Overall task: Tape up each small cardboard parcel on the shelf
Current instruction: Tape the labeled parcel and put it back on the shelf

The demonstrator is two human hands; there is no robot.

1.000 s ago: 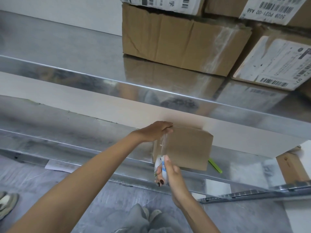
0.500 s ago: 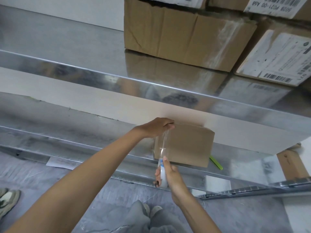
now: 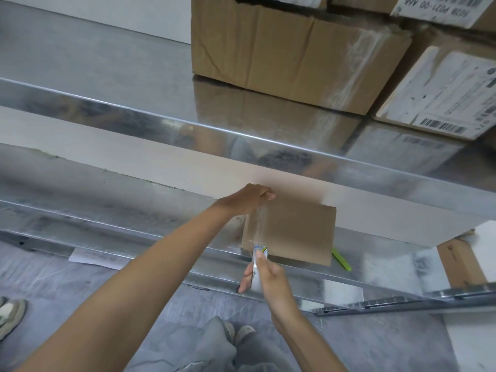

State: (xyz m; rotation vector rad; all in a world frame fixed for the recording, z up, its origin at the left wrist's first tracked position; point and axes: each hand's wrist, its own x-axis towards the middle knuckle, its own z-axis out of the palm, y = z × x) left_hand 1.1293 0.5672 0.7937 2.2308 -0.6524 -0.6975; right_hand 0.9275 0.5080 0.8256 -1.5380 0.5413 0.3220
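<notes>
Tape (image 3: 259,226), a clear strip, runs taut down the near face of the small parcel (image 3: 295,232), from the left hand (image 3: 248,198) above to the right hand (image 3: 271,277) below. The left hand's fingers curl over the parcel's top edge, apparently pinning the strip's free end there. The right hand is closed round the tape roll (image 3: 255,280), held just below the parcel's bottom edge. The parcel stands on the metal shelf (image 3: 161,237), between the two hands and stretching out to their right. A green stick (image 3: 341,260) lies right of the right hand.

The step in hand looks like laying a strip over this parcel. Next, the strip probably needs pressing flat against the cardboard and carrying under the bottom edge, then tearing or cutting free from the roll, with the left hand keeping the top end anchored so nothing peels.
</notes>
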